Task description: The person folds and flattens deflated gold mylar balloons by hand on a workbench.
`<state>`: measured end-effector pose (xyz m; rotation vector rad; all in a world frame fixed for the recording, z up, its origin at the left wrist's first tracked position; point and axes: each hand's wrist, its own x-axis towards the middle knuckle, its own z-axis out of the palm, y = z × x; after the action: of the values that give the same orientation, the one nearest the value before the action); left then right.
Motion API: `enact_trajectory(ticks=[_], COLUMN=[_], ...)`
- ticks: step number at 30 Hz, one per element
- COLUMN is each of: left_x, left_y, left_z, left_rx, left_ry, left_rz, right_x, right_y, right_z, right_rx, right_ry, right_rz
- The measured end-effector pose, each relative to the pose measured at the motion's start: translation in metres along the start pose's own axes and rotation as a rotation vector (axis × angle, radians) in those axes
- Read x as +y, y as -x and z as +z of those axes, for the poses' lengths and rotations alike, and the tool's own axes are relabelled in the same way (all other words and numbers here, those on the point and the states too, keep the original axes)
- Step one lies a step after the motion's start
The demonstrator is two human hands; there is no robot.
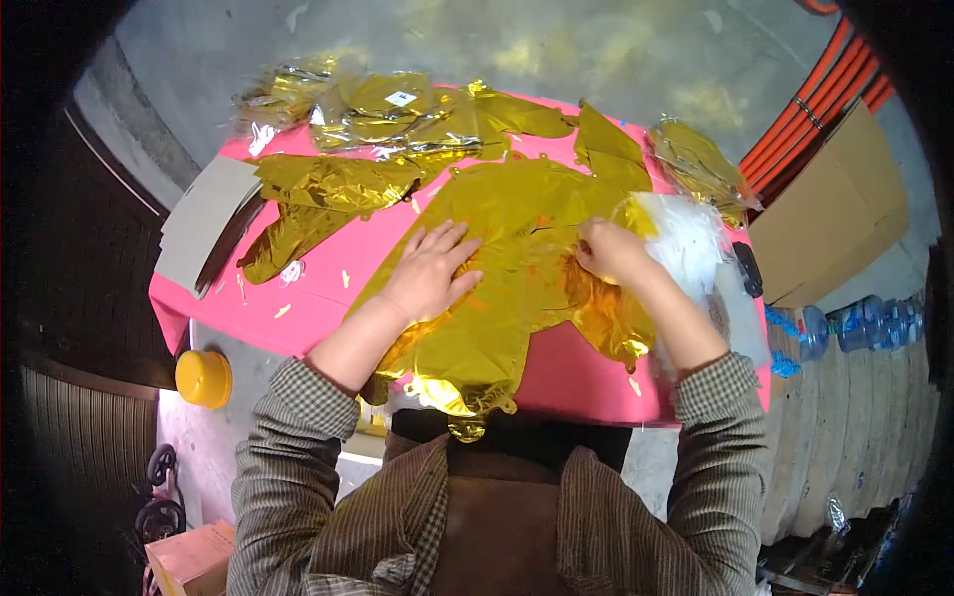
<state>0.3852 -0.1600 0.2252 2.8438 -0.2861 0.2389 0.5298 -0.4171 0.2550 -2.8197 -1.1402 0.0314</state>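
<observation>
A large deflated gold foil balloon (487, 328) is spread over the pink-covered table (586, 372) in front of me, its near end reaching the table's front edge. My left hand (429, 273) lies flat on the foil, fingers spread. On the right, my right hand (611, 250) is closed, fingertips bent down onto the crinkled foil in what looks like a pinch. What exactly sits between those fingers is hidden. Beyond the left hand lies another flat gold foil balloon (338, 184). Clear and white plastic bags (686, 236) rest beside my right wrist.
Clear packets of folded gold foil (383, 109) line the far edge, with another packet (698, 159) at the far right. Grey card (207, 223) overhangs the left edge. A yellow tub (203, 378), cardboard (845, 199), orange pipes (810, 109) and blue bottles (870, 323) surround the table.
</observation>
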Motion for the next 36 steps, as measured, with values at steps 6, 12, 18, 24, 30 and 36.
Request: enact_trajectory(ticks=[6,12,18,24,30,36], left_x=[0.003,-0.006,-0.011,-0.006,0.0,0.003], left_y=[-0.006,-0.002,-0.01,-0.005,-0.002,-0.003], left_z=[0.006,0.007,0.005,0.007,-0.003,-0.004], left_rx=[0.026,0.087,0.082,0.157,0.106,0.09], left_ry=[0.04,0.045,0.192,0.08,0.058,0.055], left_rz=[0.019,0.019,0.006,0.056,0.04,0.065], right_x=[0.008,-0.003,-0.014,0.013,0.047,0.068], right_y=[0.019,0.068,0.107,0.08,-0.006,-0.072], right_z=[-0.023,-0.085,-0.084,-0.072,-0.028,0.026], right_rx=[0.121,-0.52,-0.692,-0.434,0.107,0.3], right_ry=[-0.09,-0.575,-0.616,-0.409,-0.1,0.001], right_rz=[-0.021,-0.148,-0.366,-0.008,0.126,0.394])
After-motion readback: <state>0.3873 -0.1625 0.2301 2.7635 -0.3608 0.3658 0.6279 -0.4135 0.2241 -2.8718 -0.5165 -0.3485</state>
